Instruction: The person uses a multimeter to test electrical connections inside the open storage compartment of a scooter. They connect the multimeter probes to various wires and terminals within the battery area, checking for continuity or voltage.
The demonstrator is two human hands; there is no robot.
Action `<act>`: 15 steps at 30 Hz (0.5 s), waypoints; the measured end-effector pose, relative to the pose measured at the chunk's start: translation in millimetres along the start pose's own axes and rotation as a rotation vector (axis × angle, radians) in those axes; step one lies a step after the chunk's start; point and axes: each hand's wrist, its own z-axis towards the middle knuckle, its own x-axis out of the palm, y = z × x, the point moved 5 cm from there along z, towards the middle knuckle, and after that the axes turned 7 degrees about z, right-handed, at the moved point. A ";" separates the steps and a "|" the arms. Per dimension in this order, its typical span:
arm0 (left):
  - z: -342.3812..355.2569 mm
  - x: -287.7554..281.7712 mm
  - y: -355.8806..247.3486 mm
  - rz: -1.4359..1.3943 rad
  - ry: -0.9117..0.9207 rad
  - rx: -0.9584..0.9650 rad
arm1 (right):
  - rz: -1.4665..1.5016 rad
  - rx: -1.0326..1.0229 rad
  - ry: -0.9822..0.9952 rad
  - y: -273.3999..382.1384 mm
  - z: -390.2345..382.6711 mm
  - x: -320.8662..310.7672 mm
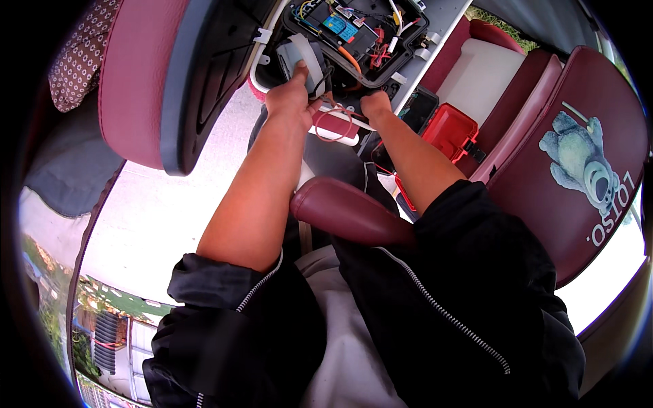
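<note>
My left hand (pixel 291 96) is wrapped around a grey device with a pale rounded band (pixel 309 61), its thumb lying along the body. A thin reddish-brown cord (pixel 335 138) loops below this hand. To the right, my right hand (pixel 376 107) is closed at the near edge of an open black compartment (pixel 413 51); whatever its fingers hold is hidden. Inside the compartment are a blue module (pixel 340 28), many coloured wires and red connectors (pixel 379 60). An orange cable (pixel 349 60) runs through its near left part.
A raised maroon seat with a black underside (pixel 211 81) stands at left. An open red case (pixel 450 129) lies beyond my right forearm. At right is a maroon backrest with a printed blue bear (pixel 575 149); a maroon padded armrest (pixel 347 211) crosses before my body.
</note>
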 end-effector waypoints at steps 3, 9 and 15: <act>-1.9 -4.3 0.0 -0.007 0.001 0.002 | -0.011 0.077 0.037 13.6 -17.4 -0.2; 6.8 -5.1 3.1 0.013 -0.032 0.019 | -0.041 -0.015 0.020 10.8 -8.1 -3.3; -4.3 8.4 -0.2 0.081 -0.006 -0.006 | -0.099 -0.120 0.040 -16.1 25.2 -10.6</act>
